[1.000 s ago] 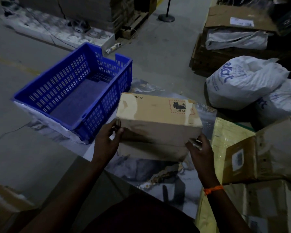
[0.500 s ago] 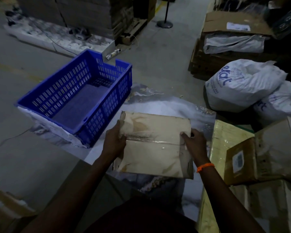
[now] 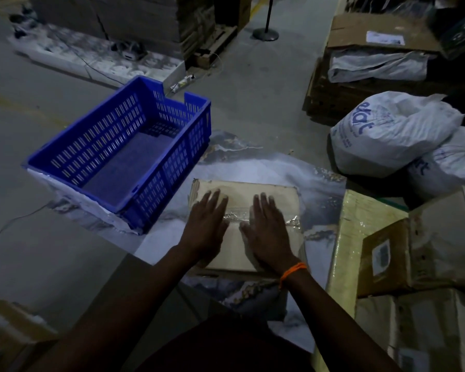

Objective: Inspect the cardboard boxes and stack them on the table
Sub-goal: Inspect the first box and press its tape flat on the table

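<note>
I see the cardboard box [image 3: 271,196] lying flat on the marbled desk [image 3: 263,167], taped seam up, near the blue crate [image 3: 105,142] on its left. The left hand [image 3: 206,226] and the right hand [image 3: 267,233] both rest on its top, side by side, fingers straight, grasping nothing. 2 white sacks [image 3: 387,135] lie well apart, far right

Dim warehouse, grey concrete floor [image 3: 255,103]
</note>
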The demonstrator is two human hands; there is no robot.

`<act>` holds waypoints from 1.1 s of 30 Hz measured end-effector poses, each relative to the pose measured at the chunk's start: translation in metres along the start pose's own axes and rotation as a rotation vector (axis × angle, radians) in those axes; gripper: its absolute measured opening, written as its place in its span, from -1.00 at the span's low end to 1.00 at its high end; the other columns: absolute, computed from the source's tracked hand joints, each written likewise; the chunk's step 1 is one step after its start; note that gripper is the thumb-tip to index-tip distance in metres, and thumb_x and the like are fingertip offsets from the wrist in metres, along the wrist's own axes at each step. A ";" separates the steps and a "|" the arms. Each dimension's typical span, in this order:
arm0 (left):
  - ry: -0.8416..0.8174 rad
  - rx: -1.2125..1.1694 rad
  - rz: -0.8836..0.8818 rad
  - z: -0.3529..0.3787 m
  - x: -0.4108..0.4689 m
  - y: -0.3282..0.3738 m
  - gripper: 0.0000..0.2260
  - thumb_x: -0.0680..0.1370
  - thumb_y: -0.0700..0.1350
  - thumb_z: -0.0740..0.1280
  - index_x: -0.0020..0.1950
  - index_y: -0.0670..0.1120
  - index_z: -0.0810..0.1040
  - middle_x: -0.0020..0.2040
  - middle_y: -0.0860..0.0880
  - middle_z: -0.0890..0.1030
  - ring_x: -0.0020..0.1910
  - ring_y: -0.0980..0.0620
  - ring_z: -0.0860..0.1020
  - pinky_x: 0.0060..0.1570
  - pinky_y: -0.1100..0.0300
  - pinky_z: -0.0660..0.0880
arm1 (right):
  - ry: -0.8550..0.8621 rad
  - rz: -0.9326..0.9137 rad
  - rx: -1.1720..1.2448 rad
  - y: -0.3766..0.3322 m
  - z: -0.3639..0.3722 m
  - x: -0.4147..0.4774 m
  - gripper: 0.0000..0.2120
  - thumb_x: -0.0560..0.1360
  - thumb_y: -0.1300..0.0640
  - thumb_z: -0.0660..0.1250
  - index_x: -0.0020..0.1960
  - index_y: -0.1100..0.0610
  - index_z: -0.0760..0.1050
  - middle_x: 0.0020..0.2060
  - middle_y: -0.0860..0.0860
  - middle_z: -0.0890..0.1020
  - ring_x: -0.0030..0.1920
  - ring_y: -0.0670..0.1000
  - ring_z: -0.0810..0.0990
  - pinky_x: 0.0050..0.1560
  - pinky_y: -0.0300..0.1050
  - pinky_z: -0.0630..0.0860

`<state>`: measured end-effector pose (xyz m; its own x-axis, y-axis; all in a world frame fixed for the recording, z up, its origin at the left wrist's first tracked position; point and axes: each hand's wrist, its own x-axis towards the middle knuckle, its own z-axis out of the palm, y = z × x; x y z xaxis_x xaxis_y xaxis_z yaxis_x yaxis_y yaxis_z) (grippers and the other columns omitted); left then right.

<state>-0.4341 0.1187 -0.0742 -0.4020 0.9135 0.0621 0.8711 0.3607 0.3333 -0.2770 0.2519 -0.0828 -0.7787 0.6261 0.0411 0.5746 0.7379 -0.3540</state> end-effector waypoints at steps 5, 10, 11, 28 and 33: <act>-0.083 0.080 0.042 0.020 0.000 0.011 -0.50 0.71 0.08 -0.03 0.64 -0.03 0.13 0.66 -0.07 0.00 0.63 -0.09 -0.02 0.55 -0.24 0.01 | -0.056 -0.061 -0.100 -0.002 0.011 0.000 -0.38 0.70 -0.17 -0.03 0.67 0.10 0.10 0.66 0.12 0.09 0.66 0.15 0.02 0.61 0.28 0.01; -0.112 0.098 0.048 0.021 0.001 0.008 -0.49 0.71 0.12 -0.06 0.65 -0.01 0.11 0.66 -0.05 -0.02 0.64 -0.08 -0.04 0.56 -0.21 -0.01 | -0.064 -0.030 -0.104 -0.006 0.011 0.001 -0.40 0.68 -0.14 -0.04 0.64 0.11 0.21 0.64 0.13 0.19 0.65 0.15 0.12 0.59 0.27 0.05; -0.117 0.102 0.047 0.020 0.001 0.008 -0.49 0.71 0.12 -0.06 0.65 -0.01 0.11 0.67 -0.05 -0.02 0.64 -0.08 -0.04 0.56 -0.22 -0.01 | -0.070 -0.028 -0.103 -0.006 0.011 0.001 -0.39 0.68 -0.14 -0.06 0.64 0.11 0.21 0.64 0.13 0.19 0.65 0.15 0.12 0.59 0.28 0.05; -0.132 0.104 0.192 0.017 -0.080 0.014 -0.45 0.72 0.17 -0.10 0.64 -0.05 0.17 0.65 -0.11 0.11 0.63 -0.09 0.06 0.57 -0.15 -0.01 | 0.026 -0.197 -0.069 0.027 0.002 -0.096 -0.43 0.69 -0.12 0.04 0.59 0.15 0.33 0.60 0.09 0.30 0.62 0.10 0.21 0.58 0.14 0.05; -0.150 0.113 0.173 0.017 -0.079 0.014 -0.43 0.70 0.20 -0.11 0.64 -0.04 0.17 0.64 -0.10 0.12 0.63 -0.09 0.08 0.55 -0.18 0.06 | 0.060 -0.174 -0.082 0.022 0.002 -0.094 -0.48 0.67 -0.07 0.09 0.55 0.13 0.40 0.57 0.08 0.36 0.58 0.10 0.29 0.55 0.10 0.06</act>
<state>-0.3854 0.0543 -0.0902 -0.2055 0.9781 -0.0341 0.9526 0.2079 0.2220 -0.1917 0.2093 -0.0964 -0.8530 0.4994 0.1518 0.4532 0.8529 -0.2591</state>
